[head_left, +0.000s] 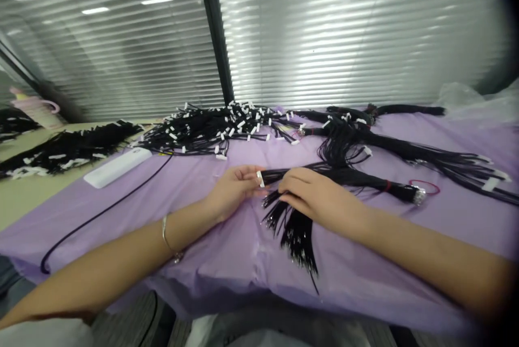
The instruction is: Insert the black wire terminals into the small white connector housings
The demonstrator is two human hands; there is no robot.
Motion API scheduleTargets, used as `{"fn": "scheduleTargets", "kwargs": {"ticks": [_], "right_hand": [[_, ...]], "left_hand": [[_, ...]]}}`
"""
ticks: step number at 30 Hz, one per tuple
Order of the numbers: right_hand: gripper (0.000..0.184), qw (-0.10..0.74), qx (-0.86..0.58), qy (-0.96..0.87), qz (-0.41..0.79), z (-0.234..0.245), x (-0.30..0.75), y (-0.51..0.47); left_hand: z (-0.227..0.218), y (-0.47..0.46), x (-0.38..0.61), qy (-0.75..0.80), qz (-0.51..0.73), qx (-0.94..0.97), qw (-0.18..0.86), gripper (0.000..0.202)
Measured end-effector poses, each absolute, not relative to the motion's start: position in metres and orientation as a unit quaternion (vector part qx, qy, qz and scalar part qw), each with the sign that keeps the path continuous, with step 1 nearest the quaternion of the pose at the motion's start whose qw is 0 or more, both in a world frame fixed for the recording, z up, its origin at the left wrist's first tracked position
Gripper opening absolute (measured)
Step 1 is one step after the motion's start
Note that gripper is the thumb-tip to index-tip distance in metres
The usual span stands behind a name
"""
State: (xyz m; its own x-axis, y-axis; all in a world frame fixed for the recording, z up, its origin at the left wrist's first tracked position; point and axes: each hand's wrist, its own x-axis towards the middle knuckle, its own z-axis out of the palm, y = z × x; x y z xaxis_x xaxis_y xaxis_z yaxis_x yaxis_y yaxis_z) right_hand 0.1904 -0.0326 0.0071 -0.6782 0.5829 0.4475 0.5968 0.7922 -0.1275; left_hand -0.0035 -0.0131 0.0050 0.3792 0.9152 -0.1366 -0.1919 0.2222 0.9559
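Head view: a black cable bundle point(357, 178) lies on purple cloth point(227, 271). At its left end, the left hand point(233, 190) pinches 1 white connector point(260, 178); the right hand point(314, 193) grips the bundle. Bare tips point(298, 241) below it seem left to do; the connector-bearing pile point(194, 125) beyond it looks done.

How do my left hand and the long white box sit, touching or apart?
Apart: the head view shows bare purple cloth between your left hand and the long white box.

Left sleeve point(48, 332) cut off, wire tips point(297, 247) blurred
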Motion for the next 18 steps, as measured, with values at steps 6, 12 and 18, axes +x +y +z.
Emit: {"fn": "scheduleTargets", "kwargs": {"ticks": [6, 12, 18], "right_hand": [[0.011, 0.201, -0.309, -0.920, 0.131, -0.003, 0.194, -0.020], [0.014, 0.246, -0.308, -0.902, 0.178, 0.005, 0.197, -0.023], [0.014, 0.242, -0.293, -0.919, 0.109, 0.010, 0.196, -0.027]], "left_hand": [[0.001, -0.011, -0.009, 0.361, 0.408, 0.483, 0.685, 0.017], [0.004, -0.015, -0.009, 0.372, 0.390, 0.486, 0.688, 0.016], [0.008, -0.017, -0.006, 0.377, 0.393, 0.499, 0.674, 0.011]]}}
